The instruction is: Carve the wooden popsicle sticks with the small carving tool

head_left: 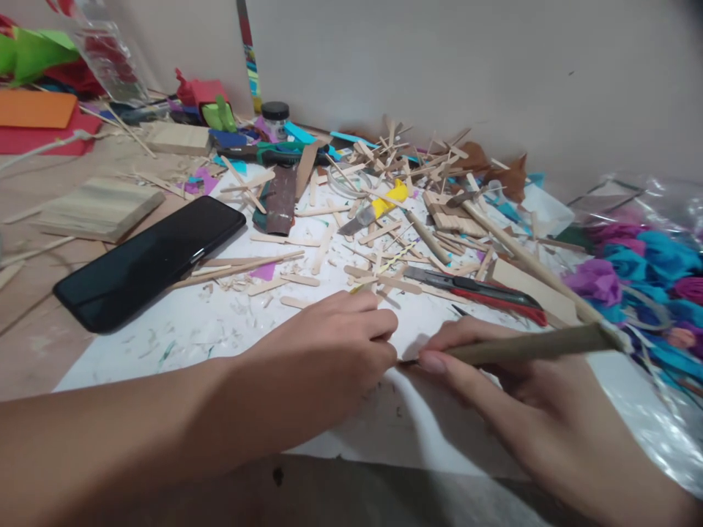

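My right hand point(494, 380) grips a carving tool with a round wooden handle point(527, 348), held like a pen. Its thin dark tip points left at the fingertips of my left hand point(335, 351). That left hand is closed, fingers curled and pressed down over the white paper point(192, 337); whatever they pinch is hidden beneath them. Just beyond both hands lies a red and black utility knife point(483, 289). Craft sticks point(384, 280) and wood shavings are scattered around it.
A black phone point(154, 260) lies at left beside a wooden block point(102, 208). Behind are a yellow-handled blade point(378, 205), another wooden-handled tool point(428, 238) and a heap of stick scraps point(395, 154). Crepe paper flowers point(642, 267) sit at right. A wall point(439, 66) closes the back.
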A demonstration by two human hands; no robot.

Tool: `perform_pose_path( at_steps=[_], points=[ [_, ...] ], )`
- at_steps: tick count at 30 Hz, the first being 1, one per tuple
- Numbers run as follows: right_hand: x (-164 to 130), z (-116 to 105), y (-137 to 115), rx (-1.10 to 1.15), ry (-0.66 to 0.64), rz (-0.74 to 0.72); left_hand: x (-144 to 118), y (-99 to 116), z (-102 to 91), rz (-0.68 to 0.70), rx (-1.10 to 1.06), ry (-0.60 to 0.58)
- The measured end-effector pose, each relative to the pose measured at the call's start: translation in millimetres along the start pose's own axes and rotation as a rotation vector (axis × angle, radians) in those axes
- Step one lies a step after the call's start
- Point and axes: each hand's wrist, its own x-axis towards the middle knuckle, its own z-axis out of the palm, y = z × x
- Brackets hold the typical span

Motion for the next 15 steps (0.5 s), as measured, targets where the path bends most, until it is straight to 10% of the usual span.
perform_pose_path(
  at_steps=[15],
  points=[
    [23.6, -6.1, -8.7, -0.004, -0.204, 0.053, 1.2, -3.1, -3.2, 0.099, 0.009, 0.054]
  ],
)
